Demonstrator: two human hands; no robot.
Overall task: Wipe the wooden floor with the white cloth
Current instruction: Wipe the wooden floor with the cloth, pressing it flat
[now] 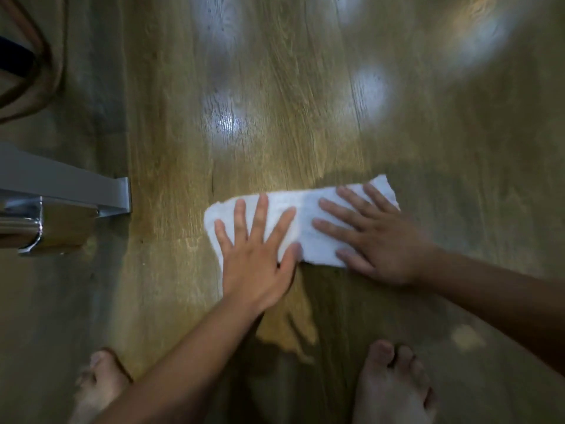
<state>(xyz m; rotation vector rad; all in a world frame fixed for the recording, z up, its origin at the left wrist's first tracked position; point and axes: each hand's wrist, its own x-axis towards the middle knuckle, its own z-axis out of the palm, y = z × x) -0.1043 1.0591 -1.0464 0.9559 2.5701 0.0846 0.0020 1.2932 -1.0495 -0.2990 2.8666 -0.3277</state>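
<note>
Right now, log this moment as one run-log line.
stage: wiping | left hand: flat on folded white cloth | right hand: flat on cloth | surface: wooden plank floor

Floor [275, 117] is wood planks with streaky grain you can really see. It's pretty glossy too, throwing back bright blotches of light just beyond the cloth [305, 215]. The cloth itself is white fabric, soft-looking, matt, a bit nubby, with a ragged right edge. Well left of the cloth there's a grey bar [70, 185] that looks like matt metal, and the chrome piece [21, 228] right under it is mirror-shiny.
</note>
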